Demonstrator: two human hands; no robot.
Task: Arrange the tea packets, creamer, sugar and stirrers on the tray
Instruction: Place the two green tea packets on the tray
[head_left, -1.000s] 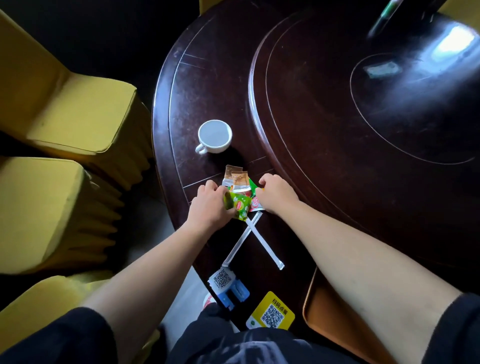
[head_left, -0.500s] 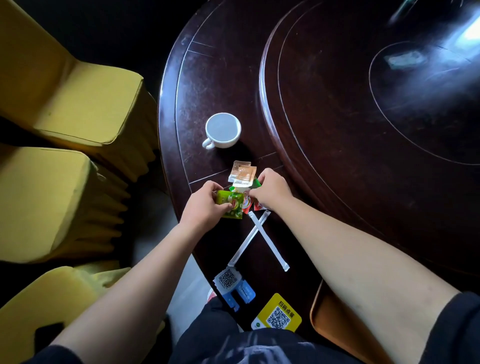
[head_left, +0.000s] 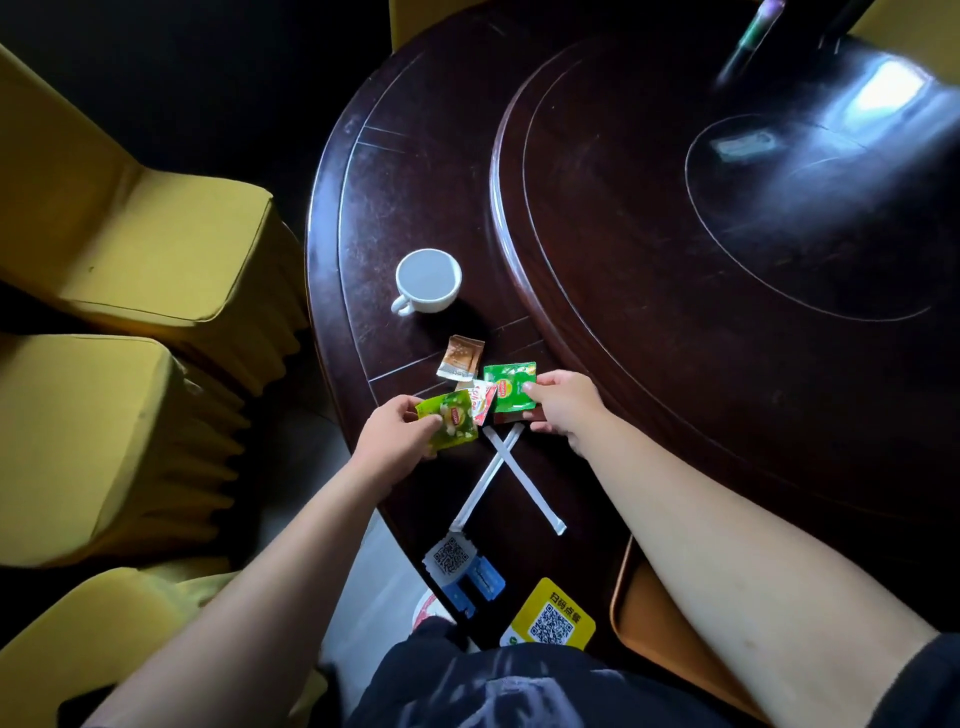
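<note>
My left hand (head_left: 397, 434) pinches a light green tea packet (head_left: 451, 420) just above the dark table. My right hand (head_left: 563, 408) holds a darker green tea packet (head_left: 509, 387) by its right edge, with a dark red packet partly hidden beneath. Between the two lies a white and red sachet (head_left: 483, 399). A brown sachet (head_left: 461, 357) lies flat beyond them. Two white wrapped stirrers (head_left: 506, 470) lie crossed on the table nearer to me. An orange-brown tray (head_left: 644, 613) pokes out under my right forearm at the table's near edge.
A white cup (head_left: 428, 280) stands beyond the packets. A raised round turntable (head_left: 727, 218) fills the right of the table. Two QR code cards (head_left: 452, 558) (head_left: 553, 618) lie near the front edge. Yellow covered chairs (head_left: 130, 249) stand to the left.
My hands have pulled the bunched packets apart: the left drew the light green packet leftward, the right lifted the darker green one out to the right. The brown sachet now lies alone.
</note>
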